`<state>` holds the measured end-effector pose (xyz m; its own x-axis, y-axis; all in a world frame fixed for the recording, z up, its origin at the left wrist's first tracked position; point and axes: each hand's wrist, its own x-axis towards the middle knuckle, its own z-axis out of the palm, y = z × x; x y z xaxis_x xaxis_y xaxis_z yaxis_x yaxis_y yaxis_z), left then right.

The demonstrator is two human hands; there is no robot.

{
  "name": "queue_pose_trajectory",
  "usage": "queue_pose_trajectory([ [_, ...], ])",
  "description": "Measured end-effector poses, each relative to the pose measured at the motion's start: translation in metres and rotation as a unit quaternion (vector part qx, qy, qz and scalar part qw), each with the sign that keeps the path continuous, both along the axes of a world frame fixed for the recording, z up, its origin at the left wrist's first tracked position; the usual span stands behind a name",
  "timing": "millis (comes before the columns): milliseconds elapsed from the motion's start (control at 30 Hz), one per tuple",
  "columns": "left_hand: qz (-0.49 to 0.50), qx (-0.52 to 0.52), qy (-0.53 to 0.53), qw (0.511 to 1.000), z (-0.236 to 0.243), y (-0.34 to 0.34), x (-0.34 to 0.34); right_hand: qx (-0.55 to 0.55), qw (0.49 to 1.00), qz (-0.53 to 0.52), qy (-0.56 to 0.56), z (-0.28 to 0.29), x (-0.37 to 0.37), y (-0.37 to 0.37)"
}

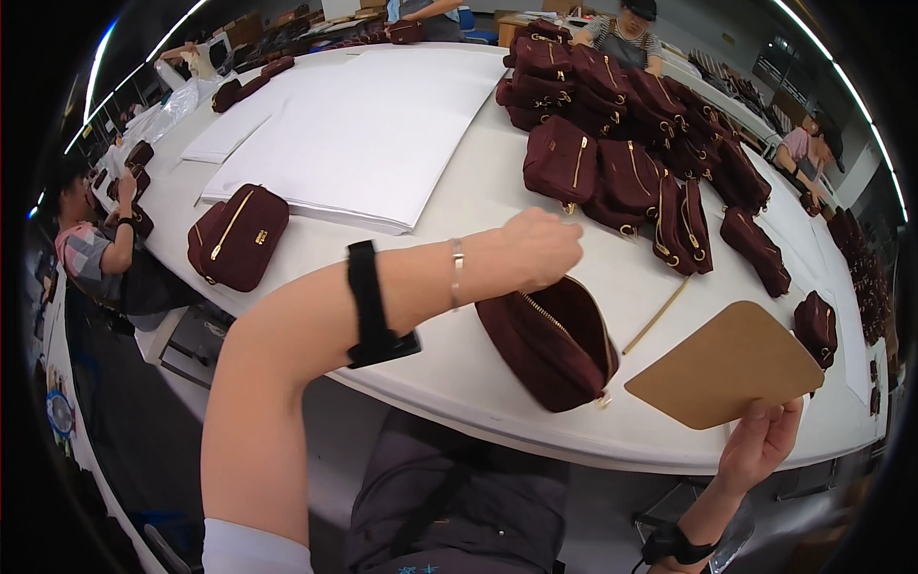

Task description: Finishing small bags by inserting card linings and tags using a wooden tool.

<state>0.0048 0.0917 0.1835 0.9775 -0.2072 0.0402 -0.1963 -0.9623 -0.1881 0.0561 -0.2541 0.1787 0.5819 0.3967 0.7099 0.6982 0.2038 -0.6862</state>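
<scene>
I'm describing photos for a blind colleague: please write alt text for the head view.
A person's right hand holds a tan panel over a white table, while the left hand is by an open burgundy zip bag. More burgundy bags and a stack of white sheets lie beyond.

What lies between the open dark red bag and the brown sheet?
A thin tan stick lies there on the white table, seen in the head view.

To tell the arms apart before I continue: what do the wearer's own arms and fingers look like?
Left arm: pale short sleeve, black forearm strap, shiny silvery bracelet. Right arm: bulky black wrist strap. Fingers on both are ungloved.
</scene>
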Motion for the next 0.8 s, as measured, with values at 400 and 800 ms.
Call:
queue_pose_trajectory([
  [400, 0.099, -0.174, 0.008, 0.980, -0.012, -0.014, -0.064, -0.051, 0.966, 0.214, -0.137, 0.023, -0.020, 0.108],
  [800, 0.075, -0.225, 0.001, 0.971, -0.019, -0.036, -0.081, -0.444, 0.803, 0.046, -0.395, -0.014, -0.055, 0.135],
])
